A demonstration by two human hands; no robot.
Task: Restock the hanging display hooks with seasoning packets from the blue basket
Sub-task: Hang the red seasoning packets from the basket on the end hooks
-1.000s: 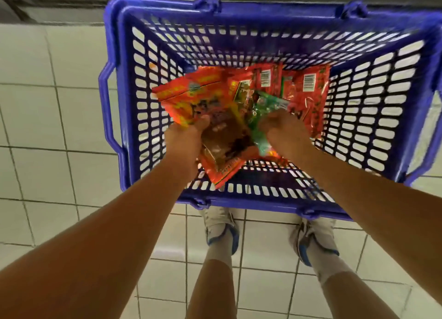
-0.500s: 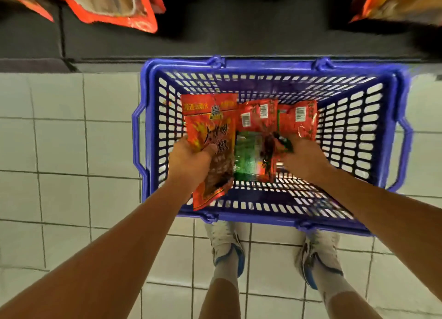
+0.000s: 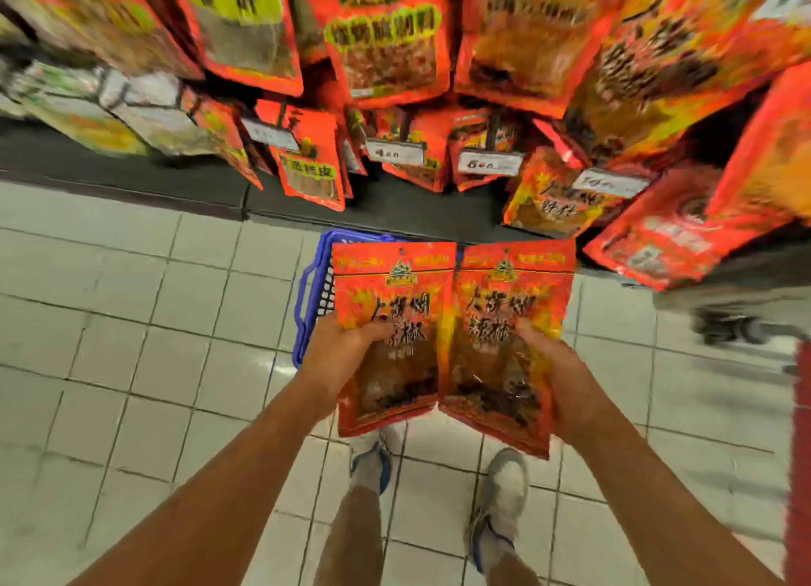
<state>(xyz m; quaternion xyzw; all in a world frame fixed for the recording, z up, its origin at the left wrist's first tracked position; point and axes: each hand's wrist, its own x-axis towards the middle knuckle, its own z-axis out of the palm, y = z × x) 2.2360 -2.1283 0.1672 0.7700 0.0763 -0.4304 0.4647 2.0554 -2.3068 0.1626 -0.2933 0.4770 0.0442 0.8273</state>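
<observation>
Over the tiled floor (image 3: 131,322), each hand, left hand (image 3: 342,357) and right hand (image 3: 566,379), grips one seasoning packet (image 3: 395,322) upright.

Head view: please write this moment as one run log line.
left hand: holds packet | right hand: holds second packet | basket: on floor behind | hooks: not yet reached

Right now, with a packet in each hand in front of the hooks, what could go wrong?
1. Both hands are occupied: the left hand grips the left packet, the right hand the right packet, so threading a hang hole may be fumbled.
2. The matching hanging packets sit among look-alike red ones; mis-hanging seems possible.
3. The blue basket lies just ahead of the feet, a trip hazard.
</observation>
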